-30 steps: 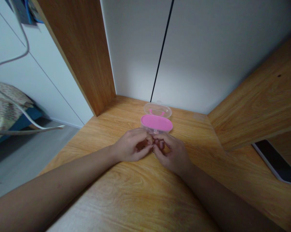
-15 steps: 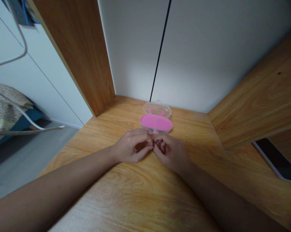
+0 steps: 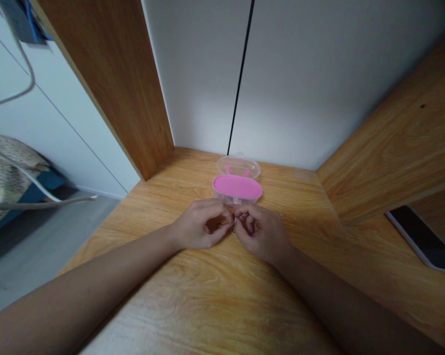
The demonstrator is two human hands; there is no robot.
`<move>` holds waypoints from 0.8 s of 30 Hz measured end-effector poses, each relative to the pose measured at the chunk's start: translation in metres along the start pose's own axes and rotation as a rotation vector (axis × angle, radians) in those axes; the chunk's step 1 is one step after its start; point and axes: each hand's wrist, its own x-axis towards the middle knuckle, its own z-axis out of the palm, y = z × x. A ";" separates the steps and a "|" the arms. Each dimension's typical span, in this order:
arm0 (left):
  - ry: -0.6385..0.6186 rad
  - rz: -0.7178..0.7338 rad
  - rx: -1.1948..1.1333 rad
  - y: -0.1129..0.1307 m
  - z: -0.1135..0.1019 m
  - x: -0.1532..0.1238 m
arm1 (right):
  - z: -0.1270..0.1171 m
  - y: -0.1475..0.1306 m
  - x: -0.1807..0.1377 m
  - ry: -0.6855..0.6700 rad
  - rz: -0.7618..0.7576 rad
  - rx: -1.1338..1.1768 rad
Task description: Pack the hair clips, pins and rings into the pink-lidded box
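Observation:
My left hand (image 3: 203, 224) and my right hand (image 3: 261, 230) meet fingertip to fingertip above the wooden table (image 3: 192, 296). Both are pinched closed around something too small to make out. A small ring-like thing (image 3: 234, 230) shows just under the fingertips; its kind is unclear. Directly behind my hands stands a clear plastic case with a pink oval insert (image 3: 237, 187). Its transparent lid (image 3: 239, 166) is swung back, with a pink handle showing through. My fingers hide part of the case's front.
A phone (image 3: 422, 239) lies at the right by the wooden side panel (image 3: 392, 133). White panels (image 3: 289, 88) rise behind the case, and a wooden upright (image 3: 111, 84) stands at the left. Beyond the table's left edge are a pale cable (image 3: 30, 74) and patterned cloth (image 3: 11, 158).
The view has shifted very slightly. My hands keep nearly the same pose, fingertips together, with only a small movement of the fingers. The case and phone stay put.

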 end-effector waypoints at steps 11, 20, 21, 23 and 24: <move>-0.128 -0.048 0.141 -0.004 -0.005 0.002 | -0.004 -0.009 0.004 -0.068 0.102 -0.324; -0.201 -0.076 0.213 -0.006 -0.004 0.001 | -0.004 -0.010 0.004 -0.165 0.081 -0.414; -0.195 -0.085 0.226 -0.006 -0.004 0.001 | -0.004 -0.010 0.004 -0.170 0.062 -0.414; -0.181 -0.108 0.252 -0.006 -0.005 0.002 | -0.005 -0.010 0.004 -0.175 0.021 -0.417; -0.175 -0.118 0.262 -0.006 -0.005 0.002 | -0.005 -0.011 0.004 -0.179 0.005 -0.420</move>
